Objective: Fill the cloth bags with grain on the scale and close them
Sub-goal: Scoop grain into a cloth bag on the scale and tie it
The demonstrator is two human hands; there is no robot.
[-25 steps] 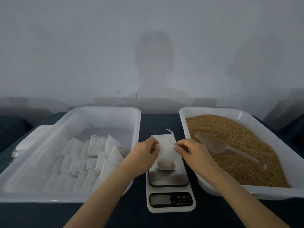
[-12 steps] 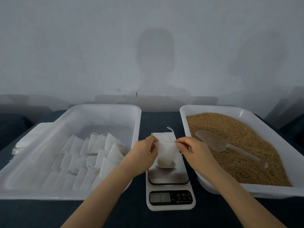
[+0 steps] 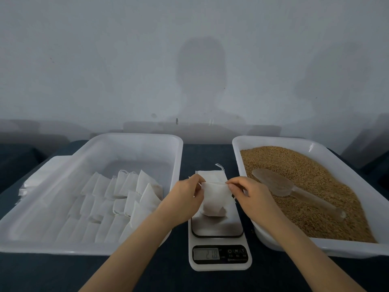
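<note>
A small white cloth bag (image 3: 214, 199), bulging with grain at the bottom, stands on the steel plate of a white kitchen scale (image 3: 219, 228). My left hand (image 3: 185, 197) pinches the bag's top left corner. My right hand (image 3: 248, 192) pinches its top right corner, so the mouth is stretched between them. The scale's display (image 3: 206, 253) is lit, its digits blurred. Behind the bag a stack of flat empty bags (image 3: 212, 174) lies on the dark table. The right tray (image 3: 248, 142) holds brown grain (image 3: 311, 182) with a clear plastic scoop (image 3: 280, 186) lying on it.
A white tray (image 3: 134, 138) on the left holds several filled, closed cloth bags (image 3: 126, 194) in rows. Some white sheets (image 3: 37, 178) lie beyond its left rim. A grey wall stands close behind the table.
Both hands have lifted the bag's top edge a little and pulled it wider apart. The bag stays on the scale.
</note>
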